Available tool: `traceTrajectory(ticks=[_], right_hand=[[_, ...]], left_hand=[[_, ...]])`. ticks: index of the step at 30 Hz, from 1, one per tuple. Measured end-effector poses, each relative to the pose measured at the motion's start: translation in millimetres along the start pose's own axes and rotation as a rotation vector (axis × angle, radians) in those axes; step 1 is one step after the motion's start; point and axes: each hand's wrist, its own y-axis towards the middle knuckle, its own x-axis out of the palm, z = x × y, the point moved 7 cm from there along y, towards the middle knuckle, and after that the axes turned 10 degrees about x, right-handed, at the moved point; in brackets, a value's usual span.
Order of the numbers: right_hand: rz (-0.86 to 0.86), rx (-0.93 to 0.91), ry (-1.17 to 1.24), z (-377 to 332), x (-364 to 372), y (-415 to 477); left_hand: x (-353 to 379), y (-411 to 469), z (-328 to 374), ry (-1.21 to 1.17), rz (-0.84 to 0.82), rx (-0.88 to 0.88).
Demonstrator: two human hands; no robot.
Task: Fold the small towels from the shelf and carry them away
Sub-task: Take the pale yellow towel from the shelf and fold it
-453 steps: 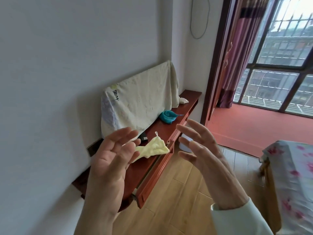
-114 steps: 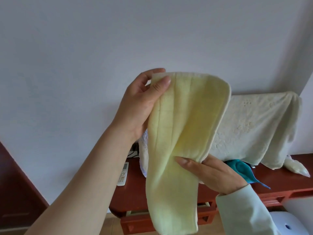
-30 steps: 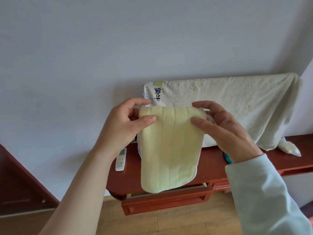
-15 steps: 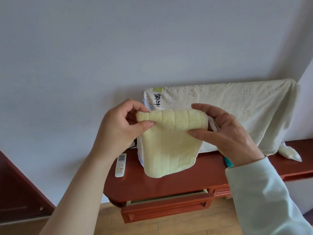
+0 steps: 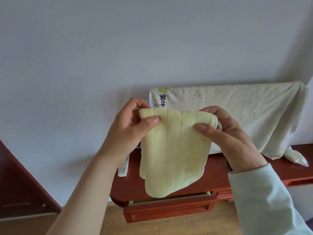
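Note:
A small pale-yellow towel (image 5: 174, 153) hangs folded in front of me, above the red-brown wooden shelf (image 5: 218, 167). My left hand (image 5: 130, 131) pinches its upper left corner between thumb and fingers. My right hand (image 5: 227, 133) pinches the upper right corner the same way. The towel's lower rounded edge hangs free over the shelf's front. A tiny sliver of a teal cloth (image 5: 231, 168) shows beside my right wrist; the rest is hidden.
A large cream cloth (image 5: 237, 109) covers a flat object standing on the shelf against the white wall. A white remote (image 5: 123, 167) lies on the shelf's left end. A drawer (image 5: 169, 209) sits slightly open below. Dark red furniture (image 5: 20, 187) stands at left, wooden floor beneath.
The towel is still held by both top corners; its lower part has dropped back down and hangs longer than half a second ago. The view has shifted slightly.

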Motion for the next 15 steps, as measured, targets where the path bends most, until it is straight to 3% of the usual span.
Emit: traceTrajectory(ticks=[7, 15], right_hand=[[0.003, 0.044, 0.109, 10.5, 4.0, 1.7], [0.005, 0.07, 0.158, 23.5, 0.4, 4.7]], left_hand=[[2.7, 2.6, 2.8, -0.16, 0.08, -0.032], [14.3, 13.4, 12.8, -0.186, 0.054, 0.003]])
